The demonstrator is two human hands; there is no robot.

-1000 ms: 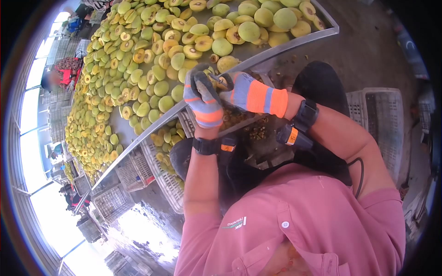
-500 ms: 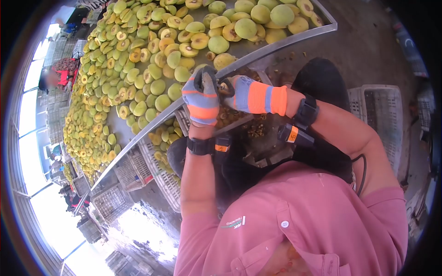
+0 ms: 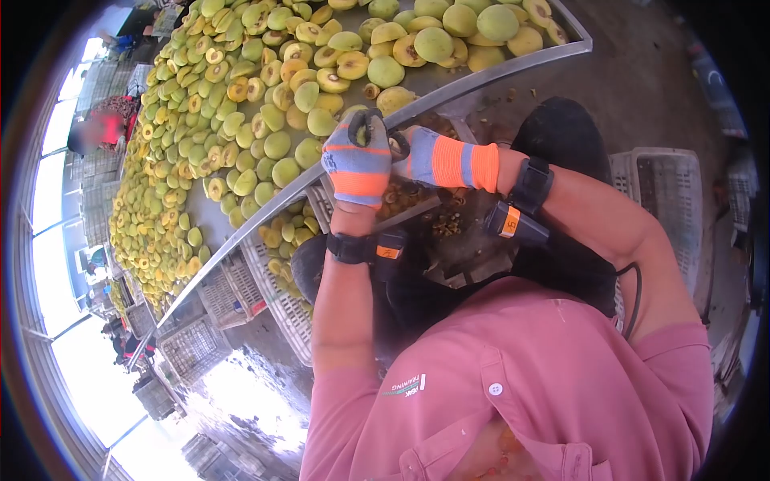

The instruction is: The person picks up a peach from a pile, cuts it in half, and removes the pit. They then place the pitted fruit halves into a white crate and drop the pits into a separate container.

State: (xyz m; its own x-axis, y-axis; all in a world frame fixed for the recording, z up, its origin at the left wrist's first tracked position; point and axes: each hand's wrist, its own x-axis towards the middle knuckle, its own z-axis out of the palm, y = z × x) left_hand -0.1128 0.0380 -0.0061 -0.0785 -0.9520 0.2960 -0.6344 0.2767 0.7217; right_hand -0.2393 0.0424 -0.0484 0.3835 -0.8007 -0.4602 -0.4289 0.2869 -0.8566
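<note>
Two gloves (image 3: 357, 164), left hand (image 3: 358, 144) and right hand (image 3: 421, 155), both curled closed; each grip's contents I cannot tell.

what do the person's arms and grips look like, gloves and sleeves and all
The left grip and right grip wear blue-grey gloves with orange bands and dark fingertips. Each wrist has a black strap and a dark box with an orange label. The pink sleeves are short.

My left hand (image 3: 357, 159): gloved, raised, fingers curled toward the thumb | my right hand (image 3: 417, 155): gloved, turned inward close beside it, fingers bent, grip partly hidden | left forearm (image 3: 343, 309): reaching forward | right arm (image 3: 605, 220): bent, angled across
</note>
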